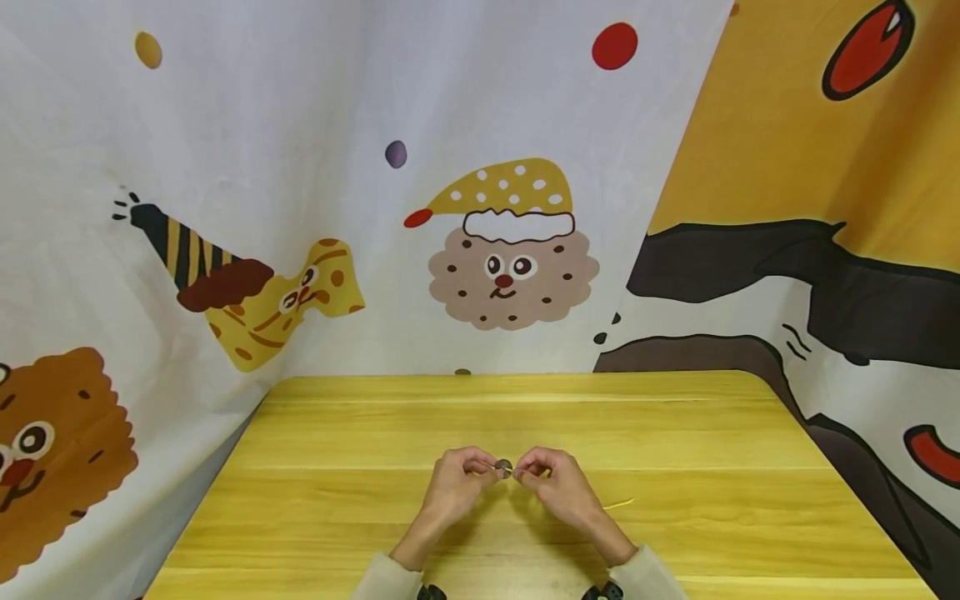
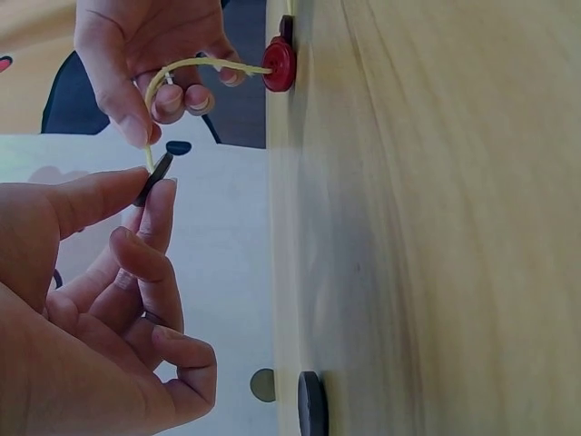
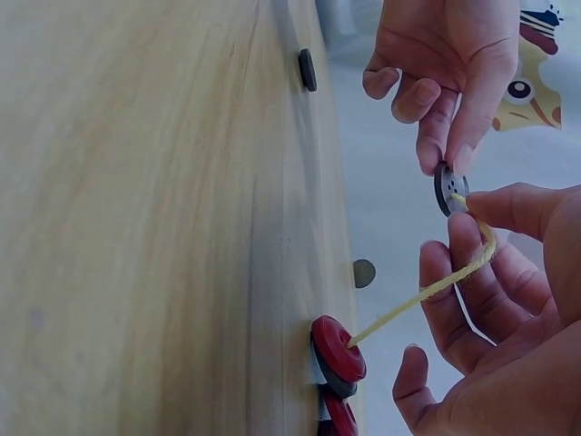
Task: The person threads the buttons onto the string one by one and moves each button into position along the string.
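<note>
A dark four-hole button (image 1: 503,468) is held upright by its edge between the thumb and fingers of my left hand (image 1: 454,485), above the table. My right hand (image 1: 558,486) pinches a yellow string (image 3: 418,298) close to the button's face. In the right wrist view the string's end meets the holes; whether it passes right through cannot be told. From the right fingers the string curves to a red button (image 3: 338,349), which it enters. Behind that red button sits a dark one, and another red button (image 3: 341,414) is partly cut off below.
A loose length of yellow string (image 1: 618,503) shows beside the right wrist on the wooden table (image 1: 337,500). One more dark button (image 2: 312,404) stands apart on the table side nearer the left hand. A printed cloth (image 1: 300,125) hangs behind the table's far edge.
</note>
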A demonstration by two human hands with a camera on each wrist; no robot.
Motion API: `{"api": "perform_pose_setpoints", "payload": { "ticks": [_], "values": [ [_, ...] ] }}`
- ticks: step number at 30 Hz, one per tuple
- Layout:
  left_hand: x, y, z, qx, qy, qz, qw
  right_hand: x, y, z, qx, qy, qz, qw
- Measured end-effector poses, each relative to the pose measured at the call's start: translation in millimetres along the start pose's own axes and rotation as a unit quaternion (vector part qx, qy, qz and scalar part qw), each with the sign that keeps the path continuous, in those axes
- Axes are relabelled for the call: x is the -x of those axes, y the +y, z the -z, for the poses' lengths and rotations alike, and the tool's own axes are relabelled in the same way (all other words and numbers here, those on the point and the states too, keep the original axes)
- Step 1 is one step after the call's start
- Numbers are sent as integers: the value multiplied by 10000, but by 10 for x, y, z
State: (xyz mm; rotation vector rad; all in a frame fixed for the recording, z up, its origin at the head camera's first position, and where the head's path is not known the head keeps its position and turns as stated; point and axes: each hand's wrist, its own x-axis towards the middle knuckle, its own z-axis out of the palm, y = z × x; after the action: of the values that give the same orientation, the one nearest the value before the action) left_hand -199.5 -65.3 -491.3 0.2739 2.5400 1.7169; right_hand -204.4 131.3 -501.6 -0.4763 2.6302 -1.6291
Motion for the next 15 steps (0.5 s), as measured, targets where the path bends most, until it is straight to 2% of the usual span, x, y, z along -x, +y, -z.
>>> {"api": "perform_pose_setpoints", "payload": {
  "ticks": [15],
  "values": [
    [1,18,-1,45,-83,21,10000,-10,-19,0,32,52,28,10000]
  ]
}}
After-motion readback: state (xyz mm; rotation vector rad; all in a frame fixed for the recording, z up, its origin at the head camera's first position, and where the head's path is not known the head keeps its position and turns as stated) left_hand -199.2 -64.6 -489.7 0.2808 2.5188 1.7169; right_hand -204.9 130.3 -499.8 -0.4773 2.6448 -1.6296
